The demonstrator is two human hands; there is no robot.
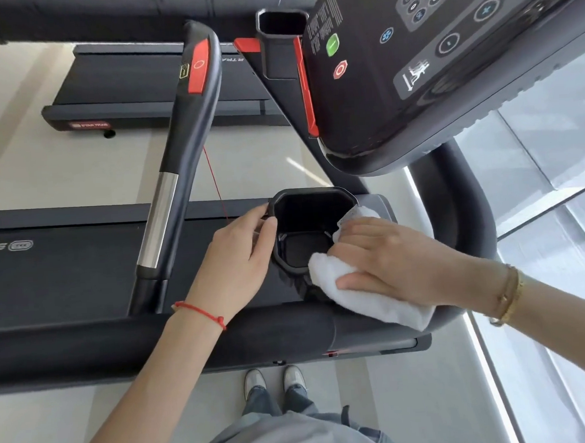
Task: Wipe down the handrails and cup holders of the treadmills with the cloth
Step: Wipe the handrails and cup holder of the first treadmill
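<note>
Logging what I see from the head view, item by item.

Cup holder [312, 203]: black, angular rim, centre of the frame, below the console. Its inside is dark; the floor of it shows.

Cloth [375, 302]: white, bunched, lying over the right and lower-right rim of the cup holder, spilling down toward the lower right of the frame.

Right hand [395, 252]: laid flat on top of the cloth, fingers straight and pointing left toward the cup holder, thumb along the cloth's lower edge. I read this grip as wide, pressing rather than clutching. Gold bracelets [509, 293] sit on that wrist.

Left hand [235, 255]: at the left rim of the cup holder, thumb and fingertips touching the rim's edge. The fingers are bent round the edge; I take it as a light hold on the rim. A red string bracelet [200, 310] is on that wrist.

Handrail [177, 153]: dark with a silver section and a red panel near its top, running from upper centre down to lower left of centre, just left of the left hand.

Console [445, 58]: upper right, dark, with round buttons, one green and one red.

Second cup holder [282, 26]: top centre, beside the console.

Second treadmill [139, 90]: upper left, well apart.

Shoes [275, 380]: bottom centre, on the pale floor.
</note>
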